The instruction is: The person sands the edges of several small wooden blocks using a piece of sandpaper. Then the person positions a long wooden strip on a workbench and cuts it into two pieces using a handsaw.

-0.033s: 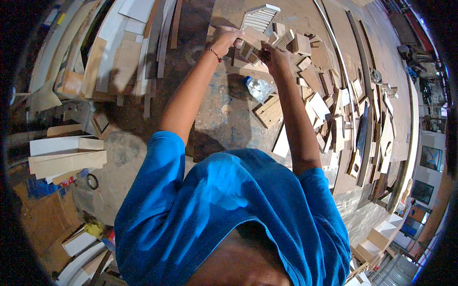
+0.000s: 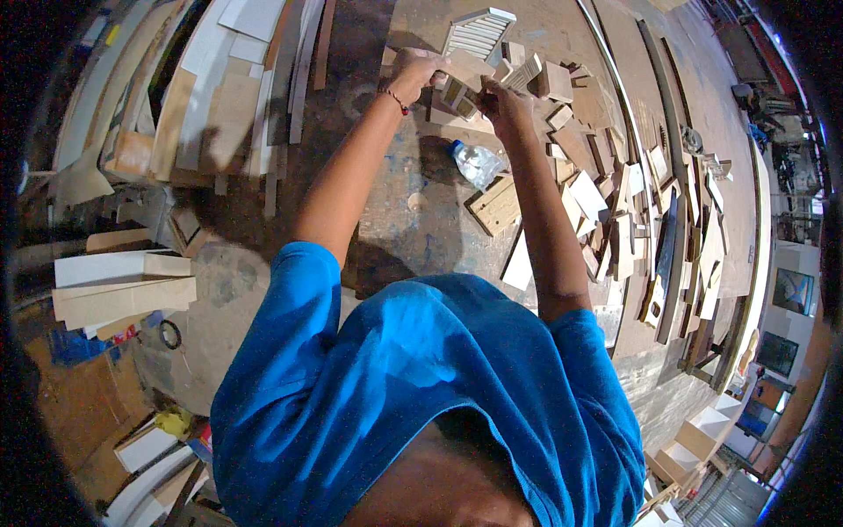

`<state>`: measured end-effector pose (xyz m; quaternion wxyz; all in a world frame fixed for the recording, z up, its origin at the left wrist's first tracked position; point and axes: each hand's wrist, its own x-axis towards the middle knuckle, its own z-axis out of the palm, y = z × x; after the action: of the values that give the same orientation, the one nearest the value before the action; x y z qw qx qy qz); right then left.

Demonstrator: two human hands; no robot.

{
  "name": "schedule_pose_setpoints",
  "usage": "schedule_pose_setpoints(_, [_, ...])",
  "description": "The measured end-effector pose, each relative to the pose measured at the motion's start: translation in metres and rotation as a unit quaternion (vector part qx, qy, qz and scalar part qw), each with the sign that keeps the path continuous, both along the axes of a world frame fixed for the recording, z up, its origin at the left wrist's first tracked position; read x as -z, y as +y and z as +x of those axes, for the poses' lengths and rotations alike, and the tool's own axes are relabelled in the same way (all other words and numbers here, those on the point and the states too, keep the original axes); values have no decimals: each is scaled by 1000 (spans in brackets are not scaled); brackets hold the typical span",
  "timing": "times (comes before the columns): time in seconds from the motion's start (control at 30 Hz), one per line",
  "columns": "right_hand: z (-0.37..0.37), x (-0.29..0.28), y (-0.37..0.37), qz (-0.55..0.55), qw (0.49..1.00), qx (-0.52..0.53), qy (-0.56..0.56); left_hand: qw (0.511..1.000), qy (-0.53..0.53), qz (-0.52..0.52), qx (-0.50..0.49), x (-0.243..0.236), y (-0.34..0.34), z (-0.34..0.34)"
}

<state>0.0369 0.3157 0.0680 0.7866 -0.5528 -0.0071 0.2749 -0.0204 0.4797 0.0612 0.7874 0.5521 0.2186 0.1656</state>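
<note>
My left hand [image 2: 413,75] and my right hand [image 2: 507,110] are closed on a small flat wooden board [image 2: 467,67], gripping it at either end near the far middle of the worktable [image 2: 395,202]. Beneath it is a small open wooden frame [image 2: 457,97], partly hidden. A white slatted panel [image 2: 477,31] lies just beyond, with wooden blocks [image 2: 555,81] to the right. Nearer me lie a clear plastic bottle with a blue cap [image 2: 477,163] and a pale plank [image 2: 492,206].
A heap of wood offcuts [image 2: 597,202], long strips and a handsaw [image 2: 654,299] lie at right. Long boards [image 2: 219,114] fill the upper left, stacked panels [image 2: 123,290] the lower left. Open wooden boxes [image 2: 702,435] stand at lower right, with shop clutter along the far right.
</note>
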Motion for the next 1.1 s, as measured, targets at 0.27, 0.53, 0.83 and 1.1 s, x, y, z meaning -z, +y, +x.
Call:
schedule_pose_setpoints(0.27, [4, 9, 4, 22, 1000, 2, 3, 1000, 11, 9, 10, 12, 9, 5])
schedule_pose_setpoints(0.53, [13, 17, 1, 27, 999, -17, 5, 999, 35, -6, -30, -3, -3, 1])
schedule_pose_setpoints(0.83, [8, 7, 2, -22, 1000, -10, -8, 999, 22, -14, -44, 0, -2, 4])
schedule_pose_setpoints(1.1, [6, 7, 1, -58, 998, -10, -27, 998, 25, 0, -56, -5, -4, 4])
